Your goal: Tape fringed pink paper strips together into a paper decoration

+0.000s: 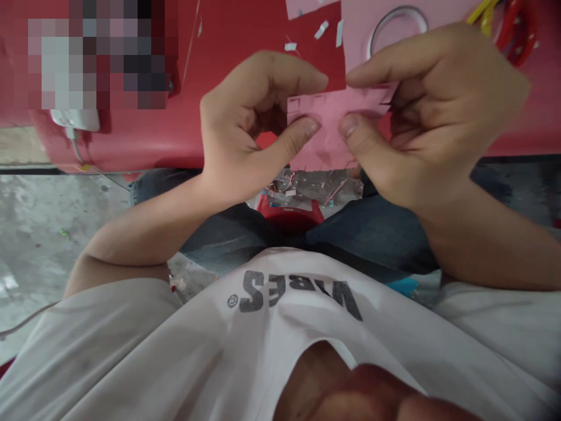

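Note:
Between my two hands is a small piece of pink paper [326, 137], with short cuts along its far and near edges. My left hand [258, 123] pinches its left side, thumb on the near face and forefinger at the far edge. On the other side my right hand [421, 111] grips it the same way, and the paper's far right edge looks folded under those fingers. The paper is held up above the table's near edge, over my lap. Parts of it are hidden behind both thumbs.
On the red table [245, 29] lie a larger pink sheet [355, 29], a roll of tape [372, 38] and small white scraps [321, 29]. Scissors with red handles [517, 35] are at the far right. A white charger [79, 120] with a cable sits at the left edge. Scraps litter the floor.

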Demonstrator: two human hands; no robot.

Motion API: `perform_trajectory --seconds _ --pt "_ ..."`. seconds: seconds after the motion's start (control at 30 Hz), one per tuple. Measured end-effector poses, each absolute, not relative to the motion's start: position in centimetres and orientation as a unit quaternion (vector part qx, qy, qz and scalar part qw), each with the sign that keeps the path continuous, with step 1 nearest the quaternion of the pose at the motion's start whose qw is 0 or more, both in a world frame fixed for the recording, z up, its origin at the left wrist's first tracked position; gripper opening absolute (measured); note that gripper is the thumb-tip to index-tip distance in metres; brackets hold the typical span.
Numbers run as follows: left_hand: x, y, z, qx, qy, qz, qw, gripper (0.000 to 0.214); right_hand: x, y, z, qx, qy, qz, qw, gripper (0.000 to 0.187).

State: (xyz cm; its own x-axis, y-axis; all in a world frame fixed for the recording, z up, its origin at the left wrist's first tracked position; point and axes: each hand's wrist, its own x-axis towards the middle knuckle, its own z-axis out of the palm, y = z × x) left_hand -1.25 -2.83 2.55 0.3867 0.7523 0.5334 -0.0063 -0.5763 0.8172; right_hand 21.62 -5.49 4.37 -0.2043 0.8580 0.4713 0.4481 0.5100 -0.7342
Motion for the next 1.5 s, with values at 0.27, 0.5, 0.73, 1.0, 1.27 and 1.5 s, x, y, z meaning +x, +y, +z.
perform_trajectory --seconds 0.27,0.5,0.73,1.0,1.27,1.5 --pt "-1.5 -1.0 0.7 0.701 0.301 0.500 0.409 0.025 21.2 -5.2 5.4 -0.497 -0.693 0.332 0.403 0.044" --pt "-2.7 6.4 -5.7 0.714 0.419 0.360 0.430 0.044 23.7 -1.6 3.8 -0.546 -0.649 0.244 0.469 0.035" --pt "-4.4 9.9 -6.8 0.725 0.464 0.343 0.376 0.074 27.8 1.3 2.2 -0.606 -0.735 0.150 0.265 0.031" --pt "0.6 4.1 -1.7 0.499 0.390 0.584 0.508 0.078 21.6 -2.9 2.5 -0.435 -0.805 0.299 0.270 0.017" --pt "1.2 -3.0 -2.0 0.537 0.293 0.657 0.440 0.069 15.6 -8.1 2.1 -0.298 -0.680 0.500 0.446 0.035" --pt "1.8 -2.2 -1.2 0.562 0.296 0.657 0.406 0.077 15.0 -7.6 1.5 -0.302 -0.689 0.493 0.437 0.033"
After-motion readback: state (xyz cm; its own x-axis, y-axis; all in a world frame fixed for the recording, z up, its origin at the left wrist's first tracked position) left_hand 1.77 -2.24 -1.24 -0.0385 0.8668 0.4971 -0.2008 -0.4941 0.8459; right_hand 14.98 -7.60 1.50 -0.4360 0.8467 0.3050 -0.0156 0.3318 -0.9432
